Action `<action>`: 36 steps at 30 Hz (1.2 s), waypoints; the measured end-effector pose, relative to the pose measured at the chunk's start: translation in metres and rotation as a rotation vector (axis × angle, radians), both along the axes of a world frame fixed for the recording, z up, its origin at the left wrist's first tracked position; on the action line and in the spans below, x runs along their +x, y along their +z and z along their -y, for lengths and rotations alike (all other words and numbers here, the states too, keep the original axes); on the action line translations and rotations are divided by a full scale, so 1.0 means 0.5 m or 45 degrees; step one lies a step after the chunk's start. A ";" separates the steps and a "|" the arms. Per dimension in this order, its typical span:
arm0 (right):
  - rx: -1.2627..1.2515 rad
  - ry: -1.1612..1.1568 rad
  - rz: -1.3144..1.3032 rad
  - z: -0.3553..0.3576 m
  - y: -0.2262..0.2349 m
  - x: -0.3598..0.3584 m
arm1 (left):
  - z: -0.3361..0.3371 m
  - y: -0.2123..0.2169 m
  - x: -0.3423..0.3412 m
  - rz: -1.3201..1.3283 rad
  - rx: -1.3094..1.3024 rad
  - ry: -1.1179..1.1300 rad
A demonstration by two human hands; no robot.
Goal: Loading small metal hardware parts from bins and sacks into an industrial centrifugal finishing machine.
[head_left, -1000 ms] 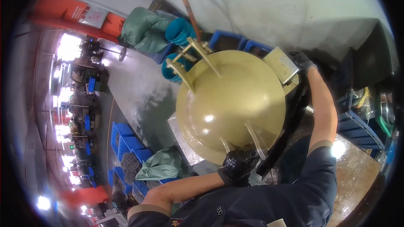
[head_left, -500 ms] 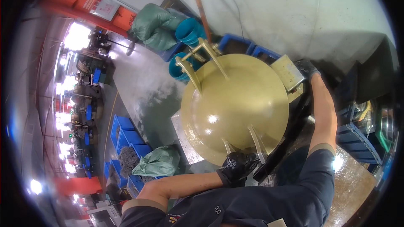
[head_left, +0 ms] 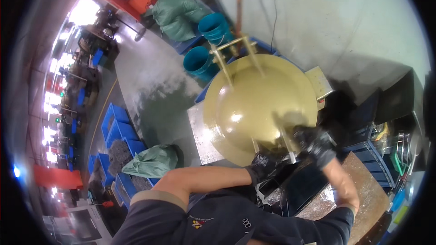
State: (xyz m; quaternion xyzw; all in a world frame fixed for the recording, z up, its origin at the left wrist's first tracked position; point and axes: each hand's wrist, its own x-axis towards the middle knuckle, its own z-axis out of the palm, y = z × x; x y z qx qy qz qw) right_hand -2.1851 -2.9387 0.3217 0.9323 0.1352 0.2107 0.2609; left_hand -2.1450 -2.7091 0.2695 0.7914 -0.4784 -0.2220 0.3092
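Note:
A big olive-gold domed metal lid (head_left: 259, 104) lies round side up in front of me, with thin rod handles at its far edge (head_left: 231, 52) and near edge (head_left: 286, 143). My left hand (head_left: 265, 164), in a black glove, grips the dome's near rim from below. My right hand (head_left: 316, 144), also in a black glove, is at the near right rim, right beside the near rod handle. It is blurred, so its grip does not show.
Two teal buckets (head_left: 213, 27) (head_left: 197, 61) and a green sack (head_left: 175, 13) stand beyond the dome. A wooden pole (head_left: 238, 4) leans on the wall. Blue crates (head_left: 116, 124) and another green sack (head_left: 152, 161) sit at left. A brown worktop (head_left: 363, 186) lies at right.
My right hand has come from the dome's far right rim down to the near rim by the rod handle. My left hand has stayed on the near rim.

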 end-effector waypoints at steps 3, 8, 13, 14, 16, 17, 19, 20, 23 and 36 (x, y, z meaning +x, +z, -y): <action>0.755 -0.214 -0.550 -0.135 0.024 -0.032 | -0.006 0.119 0.029 -0.040 -0.009 -0.039; 0.961 -0.532 -0.628 -0.241 0.042 -0.001 | -0.076 0.115 0.034 -0.180 0.020 0.011; 0.927 -0.632 -0.677 -0.290 0.007 0.021 | -0.137 0.156 0.090 -0.259 -0.044 0.026; 0.912 -0.667 -0.666 -0.294 0.005 0.022 | -0.131 0.143 0.079 -0.179 0.004 0.133; 0.865 -0.695 -0.572 -0.305 -0.020 0.004 | -0.148 0.135 0.071 -0.237 0.028 0.137; 0.852 -0.708 -0.572 -0.302 -0.036 -0.004 | -0.152 0.136 0.065 -0.285 0.060 0.128; 0.834 -0.574 -0.495 -0.302 -0.051 -0.010 | -0.162 0.124 0.058 -0.242 0.045 0.131; 0.829 -0.567 -0.495 -0.307 -0.050 -0.010 | -0.169 0.118 0.055 -0.191 0.043 0.143; 0.832 -0.622 -0.534 -0.326 -0.040 0.003 | -0.179 0.112 0.052 -0.207 -0.027 0.145; 0.870 -0.672 -0.651 -0.392 -0.027 -0.055 | -0.264 0.129 -0.004 -0.138 0.035 0.113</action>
